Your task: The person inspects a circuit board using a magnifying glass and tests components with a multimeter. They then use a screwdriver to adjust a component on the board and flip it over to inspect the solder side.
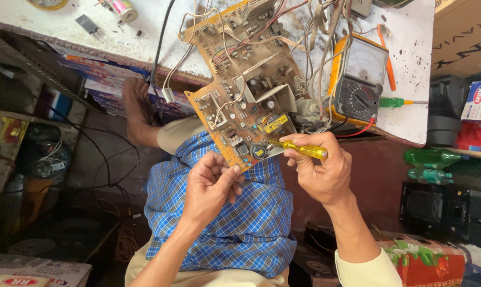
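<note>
Head view looks down on a lap covered by a blue checked cloth (251, 223). Just beyond it, the left hand (211, 186) pinches the near corner of a tan circuit board crowded with components (240, 114), fingers closed on its edge. To the right, the right hand (322, 170) grips a yellow-handled screwdriver (304, 149), its tip resting on the board's near right edge. The board tilts up from the lap toward a white speckled bench top (410, 95). Loose grey and red wires (315, 42) trail over the board's far end. A yellow-cased analogue multimeter (360, 79) lies right of it, touching the wires.
</note>
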Demonstrator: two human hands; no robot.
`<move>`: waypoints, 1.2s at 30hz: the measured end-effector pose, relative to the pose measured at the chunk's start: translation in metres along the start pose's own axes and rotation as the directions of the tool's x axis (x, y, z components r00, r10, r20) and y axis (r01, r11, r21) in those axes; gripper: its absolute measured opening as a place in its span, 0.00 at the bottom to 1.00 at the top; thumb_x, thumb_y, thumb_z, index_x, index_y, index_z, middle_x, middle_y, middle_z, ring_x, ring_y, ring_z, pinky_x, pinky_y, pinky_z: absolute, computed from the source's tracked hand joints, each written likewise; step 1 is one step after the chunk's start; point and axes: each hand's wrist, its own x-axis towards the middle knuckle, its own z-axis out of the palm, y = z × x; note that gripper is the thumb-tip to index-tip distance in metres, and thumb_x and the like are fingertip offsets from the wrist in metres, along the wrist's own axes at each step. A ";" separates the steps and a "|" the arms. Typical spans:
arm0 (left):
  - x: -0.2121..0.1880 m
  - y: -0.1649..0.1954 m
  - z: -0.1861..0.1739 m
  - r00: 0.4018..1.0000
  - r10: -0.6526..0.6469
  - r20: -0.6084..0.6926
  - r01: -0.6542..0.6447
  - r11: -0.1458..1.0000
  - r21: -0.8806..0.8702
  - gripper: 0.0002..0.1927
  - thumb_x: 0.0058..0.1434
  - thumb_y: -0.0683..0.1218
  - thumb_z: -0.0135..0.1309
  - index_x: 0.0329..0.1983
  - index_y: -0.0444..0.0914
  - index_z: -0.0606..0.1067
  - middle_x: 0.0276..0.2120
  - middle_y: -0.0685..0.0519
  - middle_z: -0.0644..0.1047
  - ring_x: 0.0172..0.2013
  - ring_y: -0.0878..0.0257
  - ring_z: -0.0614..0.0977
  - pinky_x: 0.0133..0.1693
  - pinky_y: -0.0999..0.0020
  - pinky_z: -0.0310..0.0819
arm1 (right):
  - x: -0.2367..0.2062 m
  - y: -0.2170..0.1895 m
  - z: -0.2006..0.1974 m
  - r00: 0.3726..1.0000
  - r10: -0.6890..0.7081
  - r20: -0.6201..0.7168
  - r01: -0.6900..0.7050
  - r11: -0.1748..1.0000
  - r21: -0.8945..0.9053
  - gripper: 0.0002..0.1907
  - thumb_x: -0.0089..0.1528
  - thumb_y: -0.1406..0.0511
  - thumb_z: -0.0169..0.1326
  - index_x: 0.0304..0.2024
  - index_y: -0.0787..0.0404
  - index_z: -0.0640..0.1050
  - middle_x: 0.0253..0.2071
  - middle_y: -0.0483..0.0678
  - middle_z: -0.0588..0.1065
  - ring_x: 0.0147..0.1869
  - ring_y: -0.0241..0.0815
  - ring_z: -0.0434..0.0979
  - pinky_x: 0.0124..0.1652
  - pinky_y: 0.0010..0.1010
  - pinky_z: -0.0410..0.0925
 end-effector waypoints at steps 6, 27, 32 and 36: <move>0.000 0.000 0.000 1.000 0.011 0.006 -0.011 1.000 0.006 0.06 0.65 0.41 0.57 0.40 0.35 0.71 0.27 0.50 0.80 0.22 0.68 0.80 0.19 0.75 0.73 | 0.001 -0.002 0.000 1.000 -0.003 -0.004 0.003 1.000 -0.012 0.11 0.67 0.69 0.59 0.44 0.62 0.69 0.43 0.51 0.83 0.33 0.33 0.83 0.30 0.22 0.74; 0.004 -0.005 -0.005 1.000 0.018 0.015 -0.019 1.000 0.010 0.06 0.65 0.40 0.56 0.40 0.34 0.71 0.27 0.49 0.81 0.22 0.68 0.80 0.19 0.75 0.73 | -0.002 0.003 0.003 1.000 0.023 -0.021 -0.022 0.999 0.046 0.11 0.68 0.67 0.59 0.45 0.63 0.69 0.43 0.53 0.83 0.32 0.32 0.82 0.29 0.21 0.72; 0.002 -0.004 -0.004 1.000 0.011 0.002 -0.011 1.000 0.020 0.06 0.65 0.40 0.57 0.40 0.34 0.71 0.27 0.49 0.80 0.22 0.68 0.80 0.19 0.74 0.73 | -0.003 0.003 0.004 0.999 0.028 -0.015 -0.027 0.998 0.052 0.11 0.68 0.68 0.59 0.44 0.62 0.69 0.43 0.53 0.83 0.32 0.32 0.82 0.28 0.21 0.72; 0.002 -0.002 -0.003 1.000 0.012 0.006 -0.012 1.000 0.018 0.06 0.65 0.40 0.57 0.40 0.34 0.71 0.27 0.49 0.80 0.22 0.68 0.80 0.19 0.75 0.73 | -0.002 0.002 0.004 1.000 0.023 -0.017 -0.022 0.998 0.055 0.11 0.67 0.68 0.59 0.45 0.62 0.69 0.43 0.53 0.83 0.32 0.32 0.82 0.28 0.21 0.72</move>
